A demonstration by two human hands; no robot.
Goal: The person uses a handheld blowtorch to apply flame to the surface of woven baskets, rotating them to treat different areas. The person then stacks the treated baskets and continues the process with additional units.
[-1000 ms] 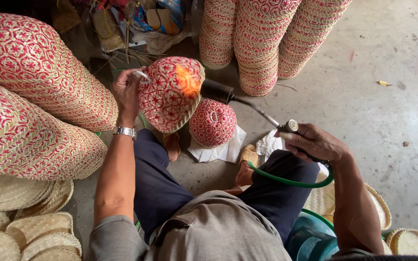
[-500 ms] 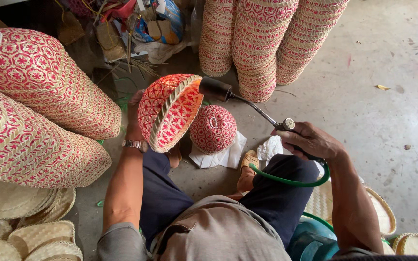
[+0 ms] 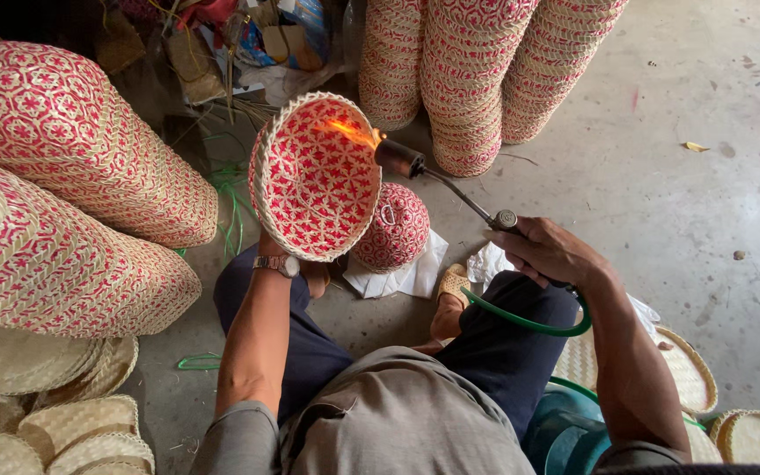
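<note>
My left hand point(image 3: 272, 247) holds up a red and cream woven dome cover point(image 3: 315, 179) from behind, its hollow inside turned toward me. Most of the hand is hidden by the cover; a wristwatch point(image 3: 275, 263) shows on the wrist. My right hand point(image 3: 549, 252) grips the handle of a gas torch point(image 3: 433, 178) with a long thin tube. Its orange flame point(image 3: 350, 133) plays across the cover's upper inside rim. A green hose point(image 3: 525, 321) runs from the torch over my right leg.
A second small red woven cover point(image 3: 392, 227) sits on white cloth point(image 3: 405, 276) on the concrete floor. Stacks of nested red covers lie at left point(image 3: 72, 149) and stand at back point(image 3: 477, 79). Plain straw lids point(image 3: 54, 413) pile at lower left and lower right point(image 3: 754, 435).
My left hand has turned the cover from its outer side, through edge-on, until its inside faces me. The torch flame now reaches into the inside near the rim.
</note>
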